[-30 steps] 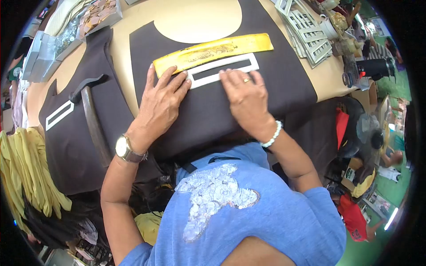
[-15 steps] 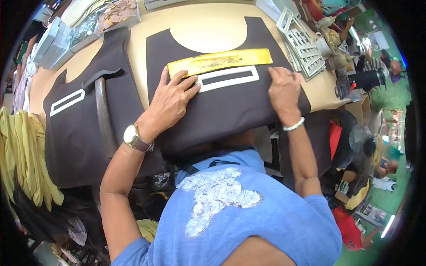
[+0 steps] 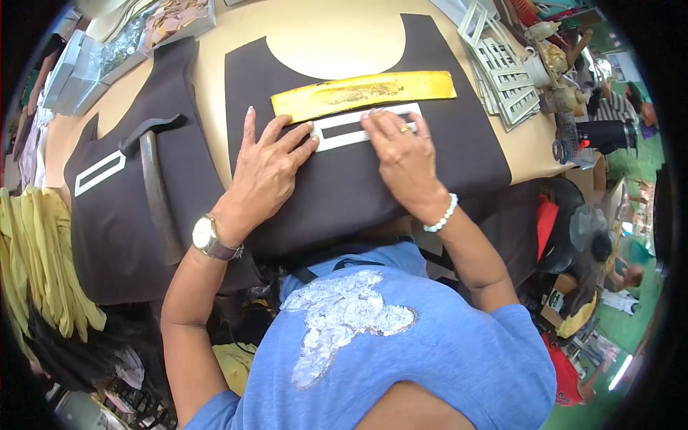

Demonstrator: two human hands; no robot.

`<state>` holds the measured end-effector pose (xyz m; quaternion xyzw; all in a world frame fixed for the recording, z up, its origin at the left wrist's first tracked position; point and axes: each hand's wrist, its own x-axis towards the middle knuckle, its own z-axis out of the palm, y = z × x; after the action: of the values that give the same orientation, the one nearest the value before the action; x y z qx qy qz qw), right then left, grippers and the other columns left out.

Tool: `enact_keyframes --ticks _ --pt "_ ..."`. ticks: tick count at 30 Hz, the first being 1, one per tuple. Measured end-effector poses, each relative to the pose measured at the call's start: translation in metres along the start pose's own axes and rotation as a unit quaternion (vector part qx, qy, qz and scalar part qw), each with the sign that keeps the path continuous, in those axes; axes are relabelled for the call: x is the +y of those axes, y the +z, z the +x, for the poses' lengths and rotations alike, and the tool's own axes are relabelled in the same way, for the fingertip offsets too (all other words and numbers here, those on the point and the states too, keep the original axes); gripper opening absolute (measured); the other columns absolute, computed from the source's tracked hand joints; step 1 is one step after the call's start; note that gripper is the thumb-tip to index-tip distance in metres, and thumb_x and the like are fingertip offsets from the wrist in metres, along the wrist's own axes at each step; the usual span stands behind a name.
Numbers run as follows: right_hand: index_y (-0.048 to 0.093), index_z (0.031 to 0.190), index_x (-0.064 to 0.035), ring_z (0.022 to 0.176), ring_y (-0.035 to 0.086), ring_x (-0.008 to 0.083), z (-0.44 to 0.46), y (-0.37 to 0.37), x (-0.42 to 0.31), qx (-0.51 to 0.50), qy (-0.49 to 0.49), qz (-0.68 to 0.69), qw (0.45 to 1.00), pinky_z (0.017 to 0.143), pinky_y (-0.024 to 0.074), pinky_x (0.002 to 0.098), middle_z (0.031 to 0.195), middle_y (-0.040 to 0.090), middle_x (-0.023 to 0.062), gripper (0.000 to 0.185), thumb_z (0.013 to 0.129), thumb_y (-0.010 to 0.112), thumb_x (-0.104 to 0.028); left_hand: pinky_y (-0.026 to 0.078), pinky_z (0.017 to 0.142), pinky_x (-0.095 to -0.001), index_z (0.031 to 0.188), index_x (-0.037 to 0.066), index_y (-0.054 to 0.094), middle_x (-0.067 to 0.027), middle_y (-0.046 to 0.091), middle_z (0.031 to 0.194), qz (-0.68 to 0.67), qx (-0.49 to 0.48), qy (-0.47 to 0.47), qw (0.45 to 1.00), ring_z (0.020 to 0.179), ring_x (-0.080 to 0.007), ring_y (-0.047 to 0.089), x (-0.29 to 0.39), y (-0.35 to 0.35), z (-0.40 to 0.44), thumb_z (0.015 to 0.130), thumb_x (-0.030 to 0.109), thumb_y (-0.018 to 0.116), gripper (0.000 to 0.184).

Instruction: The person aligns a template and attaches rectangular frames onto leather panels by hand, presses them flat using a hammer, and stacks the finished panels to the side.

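Note:
A white rectangular frame (image 3: 337,145) lies on a dark fabric panel (image 3: 459,147) with a scooped neckline. Just above the frame rests a long yellow strip (image 3: 358,94) with brown smudges. My left hand (image 3: 266,168) is open, its fingers spread on the panel, with fingertips at the frame's left end and close to the strip's lower left corner. Across the right half of the frame lies my right hand (image 3: 407,159), fingers extended and fingertips touching it. The right hand hides part of the frame's lower edge.
On the left, a hammer (image 3: 154,193) lies on another dark panel (image 3: 197,143) beside a second white frame (image 3: 100,182). Boxes of small pieces (image 3: 175,25) stand at the back left. Stacked white frames (image 3: 505,79) sit back right, near a glue-stained container (image 3: 552,57). Yellow cloth (image 3: 43,265) hangs at left.
My right hand has moved left from beside the strip's right end onto the white frame. Its fingers were curled and are now extended. My left hand stays at the frame's left end.

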<state>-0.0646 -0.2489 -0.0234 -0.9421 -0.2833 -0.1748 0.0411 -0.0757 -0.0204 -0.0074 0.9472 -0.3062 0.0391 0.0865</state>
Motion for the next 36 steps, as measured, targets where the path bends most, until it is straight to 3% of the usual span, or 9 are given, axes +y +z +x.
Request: enact_keyframes --ticks 10,15,18,23,26,27,31,34,36 --pt "0.064 0.109 -0.0089 0.097 0.058 0.0215 -0.012 -0.011 0.055 -0.003 0.081 -0.091 0.993 0.091 0.0370 0.0474 0.098 0.059 0.0040 0.030 0.081 0.053 -0.007 0.016 0.108 -0.0600 0.115 0.010 0.061 -0.0029 0.055 0.124 0.030 0.019 0.020 0.999 0.119 -0.0248 0.045 0.003 0.002 0.000 0.073 -0.003 0.052 0.045" --pt "0.066 0.105 -0.0118 0.092 0.060 0.0212 -0.021 -0.005 0.059 0.004 0.108 -0.106 0.988 0.086 0.0388 0.0458 0.096 0.059 0.0036 0.027 0.082 0.052 -0.007 0.026 0.109 -0.0510 0.112 -0.007 0.059 -0.0175 0.057 0.117 0.286 -0.008 0.113 0.951 0.118 -0.0271 0.046 0.023 0.001 0.002 0.079 0.015 0.053 0.040" --pt "0.066 0.105 -0.0115 0.091 0.059 0.0218 -0.017 -0.006 0.062 -0.021 0.123 -0.074 0.989 0.083 0.0404 0.0425 0.096 0.059 0.0046 0.027 0.082 0.052 -0.008 0.030 0.108 -0.0492 0.106 -0.007 0.063 -0.0206 0.060 0.110 0.425 -0.091 0.152 0.888 0.114 -0.0309 0.050 0.041 -0.008 0.005 0.081 0.020 0.052 0.039" --pt "0.068 0.100 -0.0107 0.089 0.059 0.0237 -0.011 -0.015 0.067 -0.052 0.123 -0.047 0.990 0.077 0.0453 0.0383 0.090 0.060 0.0060 0.026 0.081 0.050 -0.007 0.032 0.105 -0.0483 0.100 -0.005 0.067 -0.0201 0.065 0.101 0.479 -0.065 0.175 0.858 0.107 -0.0332 0.054 0.049 0.006 0.011 0.081 0.025 0.052 0.038" --pt "0.068 0.100 -0.0110 0.092 0.060 0.0245 0.007 -0.031 0.078 -0.166 0.168 0.020 0.972 0.081 0.0461 0.0396 0.092 0.061 0.0072 0.025 0.081 0.051 -0.008 0.033 0.102 -0.0493 0.096 -0.005 0.068 -0.0186 0.066 0.095 0.327 -0.183 0.095 0.922 0.099 -0.0321 0.057 0.054 -0.025 0.025 0.081 0.024 0.054 0.036" --pt "0.068 0.101 -0.0110 0.099 0.058 0.0261 0.013 -0.029 0.083 -0.154 0.178 0.041 0.971 0.087 0.0449 0.0392 0.100 0.061 0.0087 0.023 0.081 0.056 -0.014 0.035 0.099 -0.0496 0.089 -0.001 0.068 -0.0156 0.064 0.087 0.274 -0.158 0.049 0.947 0.090 -0.0293 0.058 0.049 -0.027 0.023 0.080 0.021 0.055 0.027" --pt "0.068 0.102 -0.0133 0.111 0.051 0.0308 0.039 -0.001 0.086 -0.056 0.036 0.080 0.995 0.098 0.0373 0.0409 0.112 0.057 0.0109 0.025 0.081 0.062 -0.025 0.037 0.093 -0.0493 0.078 0.007 0.061 -0.0118 0.060 0.079 0.181 -0.008 -0.112 0.977 0.084 -0.0267 0.058 0.038 -0.021 -0.006 0.079 0.014 0.055 0.009" --pt "0.068 0.102 -0.0146 0.112 0.051 0.0310 0.084 0.039 0.097 -0.010 0.045 0.099 0.994 0.099 0.0355 0.0424 0.114 0.056 0.0122 0.024 0.083 0.060 -0.028 0.044 0.082 -0.0424 0.081 0.006 0.061 -0.0116 0.061 0.081 0.108 -0.075 -0.196 0.972 0.081 -0.0266 0.060 0.045 -0.020 -0.016 0.083 0.016 0.055 0.012" --pt "0.066 0.108 -0.0146 0.111 0.049 0.0278 0.113 0.062 0.105 0.043 0.069 0.045 0.996 0.093 0.0377 0.0415 0.113 0.057 0.0115 0.030 0.083 0.059 -0.030 0.045 0.080 -0.0418 0.085 0.004 0.061 -0.0119 0.062 0.082 0.114 -0.027 -0.220 0.968 0.081 -0.0267 0.061 0.051 -0.010 -0.019 0.084 0.017 0.056 0.014"
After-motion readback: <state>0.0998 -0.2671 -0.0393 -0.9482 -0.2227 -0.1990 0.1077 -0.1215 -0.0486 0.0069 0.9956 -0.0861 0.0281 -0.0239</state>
